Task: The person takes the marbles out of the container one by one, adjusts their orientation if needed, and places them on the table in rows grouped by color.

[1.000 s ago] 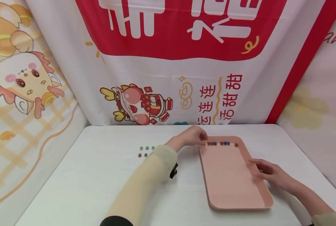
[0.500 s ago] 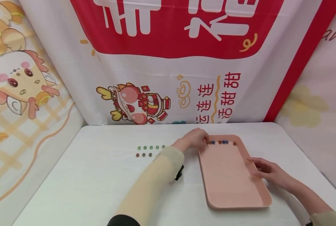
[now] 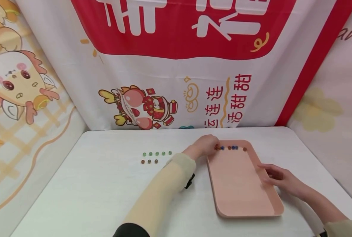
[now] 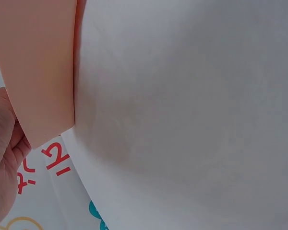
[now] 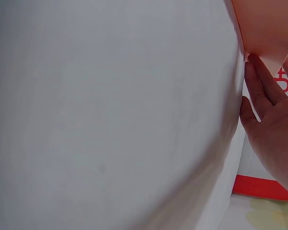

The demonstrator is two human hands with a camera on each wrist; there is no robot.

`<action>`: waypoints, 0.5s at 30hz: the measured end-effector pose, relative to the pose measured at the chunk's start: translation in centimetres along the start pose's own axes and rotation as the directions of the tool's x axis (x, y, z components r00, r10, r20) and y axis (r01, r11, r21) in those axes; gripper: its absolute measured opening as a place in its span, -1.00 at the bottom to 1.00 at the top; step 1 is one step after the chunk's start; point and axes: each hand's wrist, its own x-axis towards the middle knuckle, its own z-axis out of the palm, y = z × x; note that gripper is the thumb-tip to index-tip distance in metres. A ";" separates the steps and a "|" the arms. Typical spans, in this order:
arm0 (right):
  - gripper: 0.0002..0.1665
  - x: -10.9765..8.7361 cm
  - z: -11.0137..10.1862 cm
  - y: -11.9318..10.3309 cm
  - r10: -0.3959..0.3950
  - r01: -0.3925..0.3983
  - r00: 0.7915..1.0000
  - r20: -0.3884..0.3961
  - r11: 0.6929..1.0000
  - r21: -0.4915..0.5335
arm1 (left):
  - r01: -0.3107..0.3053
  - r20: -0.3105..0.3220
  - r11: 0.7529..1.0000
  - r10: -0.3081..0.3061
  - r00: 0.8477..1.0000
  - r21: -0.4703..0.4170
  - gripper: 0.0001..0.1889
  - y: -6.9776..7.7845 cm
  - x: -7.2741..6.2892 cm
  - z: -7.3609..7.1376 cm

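A pink tray [image 3: 241, 184] lies on the white table, with a row of brown and blue marbles [image 3: 233, 147] along its far end. My left hand [image 3: 205, 144] reaches over the tray's far left corner, its fingers bent down at the left end of the row. The fingertips are hidden there, and I cannot tell whether they pinch a marble. Past the tray's wall, the left wrist view catches part of the left hand [image 4: 2, 148]. My right hand [image 3: 284, 179] holds the tray's right side; in the right wrist view the right hand [image 5: 273, 115] has fingers against the outer wall.
Left of the tray, a row of green marbles [image 3: 157, 153] lies on the table [image 3: 105, 191], with a shorter row of brown and dark marbles [image 3: 149, 161] in front. A printed cloth [image 3: 164, 72] hangs along the back, with patterned cloths at both sides.
My left hand has come lower into the tray's far left corner, and the arm has shifted slightly right, uncovering more green and dark marbles. My right hand stays at the tray's side.
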 end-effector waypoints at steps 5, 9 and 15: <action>-0.39 0.0 0.0 0.0 -0.003 0.003 1.000 0.001 1.000 -0.002 | -0.008 0.031 0.999 0.006 0.999 0.049 -0.86 0.0 0.2 0.6; -0.40 -0.1 0.1 0.0 -0.025 0.025 1.000 -0.005 1.000 -0.008 | -0.006 0.032 0.997 0.004 0.999 0.071 -0.87 0.0 0.3 0.8; -0.41 0.0 0.1 0.1 -0.041 0.041 0.999 -0.011 0.999 -0.005 | -0.010 0.019 0.998 0.009 1.000 0.062 -0.87 -0.1 0.3 1.0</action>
